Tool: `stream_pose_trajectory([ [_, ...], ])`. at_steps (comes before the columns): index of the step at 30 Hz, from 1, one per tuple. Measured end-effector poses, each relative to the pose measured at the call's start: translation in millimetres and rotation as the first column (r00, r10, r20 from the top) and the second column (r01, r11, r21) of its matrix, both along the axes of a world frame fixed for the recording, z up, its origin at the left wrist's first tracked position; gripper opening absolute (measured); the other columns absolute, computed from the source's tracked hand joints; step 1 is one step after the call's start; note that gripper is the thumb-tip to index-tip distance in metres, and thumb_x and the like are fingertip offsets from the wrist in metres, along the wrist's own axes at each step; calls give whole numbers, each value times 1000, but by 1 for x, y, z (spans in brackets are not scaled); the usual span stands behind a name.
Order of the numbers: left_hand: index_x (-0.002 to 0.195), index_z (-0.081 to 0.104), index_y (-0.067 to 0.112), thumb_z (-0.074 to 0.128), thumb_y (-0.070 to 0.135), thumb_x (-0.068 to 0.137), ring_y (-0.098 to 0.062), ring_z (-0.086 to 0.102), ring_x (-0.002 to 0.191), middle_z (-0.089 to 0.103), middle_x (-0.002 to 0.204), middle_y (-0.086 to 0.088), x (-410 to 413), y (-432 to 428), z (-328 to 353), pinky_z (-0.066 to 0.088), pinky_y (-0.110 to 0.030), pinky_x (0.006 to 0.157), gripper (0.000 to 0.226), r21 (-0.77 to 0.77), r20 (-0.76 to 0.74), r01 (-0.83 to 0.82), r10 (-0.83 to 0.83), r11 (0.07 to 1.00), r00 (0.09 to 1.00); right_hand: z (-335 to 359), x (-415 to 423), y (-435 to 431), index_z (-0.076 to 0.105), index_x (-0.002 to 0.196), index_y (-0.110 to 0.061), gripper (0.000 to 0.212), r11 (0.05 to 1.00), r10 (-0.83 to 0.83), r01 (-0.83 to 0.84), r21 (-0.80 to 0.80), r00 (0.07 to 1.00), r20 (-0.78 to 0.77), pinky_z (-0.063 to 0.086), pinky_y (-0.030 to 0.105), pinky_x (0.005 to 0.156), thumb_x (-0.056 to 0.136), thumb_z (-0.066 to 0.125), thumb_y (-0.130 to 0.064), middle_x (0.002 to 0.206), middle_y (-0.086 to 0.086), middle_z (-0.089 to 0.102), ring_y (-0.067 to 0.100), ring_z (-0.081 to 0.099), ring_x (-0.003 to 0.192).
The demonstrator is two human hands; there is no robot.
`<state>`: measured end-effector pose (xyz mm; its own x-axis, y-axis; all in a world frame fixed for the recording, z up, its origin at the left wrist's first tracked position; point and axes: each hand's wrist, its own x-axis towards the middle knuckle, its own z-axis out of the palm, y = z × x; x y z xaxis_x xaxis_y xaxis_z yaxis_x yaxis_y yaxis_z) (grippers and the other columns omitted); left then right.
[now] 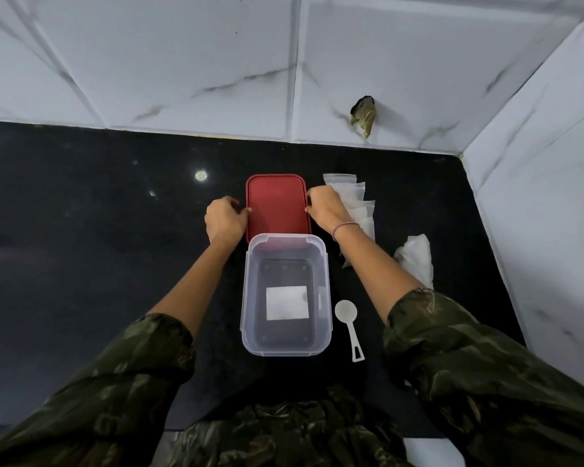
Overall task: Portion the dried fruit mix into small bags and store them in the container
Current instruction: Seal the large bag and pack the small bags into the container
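Both my hands are on the red lid (277, 203). My left hand (225, 217) has bent fingers that pinch the lid's left edge, and my right hand (326, 207) pinches the right edge the same way. The lid is on the black counter (115, 230), just behind the clear container (248, 298), and I see its near end through the container's far wall. I cannot tell if the lid lies flat on the counter or is lifted a bit. Its long side runs away from me, toward the wall. I think it is light and a little bendy, so holding it by both long edges is a good way to keep it from flopping. The container sits right in front of me with its open top facing up. Its long side runs away from me too. It has nothing in it but a white label (286, 303) on the bottom. It looks light, stiff and smooth, so it may slide on the shiny counter. I would hold it by its two long sides. The small bags (351, 193) lie spread out just right of the lid, partly under my right hand. They look thin, soft and slippery, so I would pinch one at its top strip. A bigger floppy bag (415, 257) lies farther right, and a white scoop (348, 318) lies beside the container.
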<state>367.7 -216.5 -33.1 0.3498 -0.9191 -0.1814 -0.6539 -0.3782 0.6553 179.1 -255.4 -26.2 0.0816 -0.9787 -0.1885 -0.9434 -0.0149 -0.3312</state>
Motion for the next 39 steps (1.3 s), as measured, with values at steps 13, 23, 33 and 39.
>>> stream_pose_trajectory([
  [13,107,71,5,64,12,90,-7,60,83,72,100,-8,-104,65,80,43,-13,75,20,-291,-174,190,-247,938,953,81,-46,94,63,116,-9,24,945,-143,218,-243,946,291,43,12,78,92,58,-10,116,7,63,8,59,95],
  [23,115,66,9,65,10,87,-22,64,104,69,110,-9,-207,148,33,50,-35,97,28,101,-613,343,-213,934,761,40,-135,205,51,117,-20,35,945,-326,325,-21,943,-70,43,32,78,87,64,-31,126,7,38,29,40,110],
  [33,124,59,8,63,11,87,-18,61,109,65,118,-8,-243,161,0,50,-31,95,37,270,-598,370,-146,889,788,5,-166,220,56,102,-17,30,838,-537,522,162,732,419,44,17,73,79,71,-6,106,2,56,11,56,93],
  [39,129,51,4,62,5,87,-21,60,110,63,119,-11,-249,157,0,50,-29,91,44,273,-577,281,-77,920,813,-6,-185,218,59,106,-12,39,708,-701,561,429,482,526,49,23,74,73,79,-18,104,5,65,13,60,91],
])
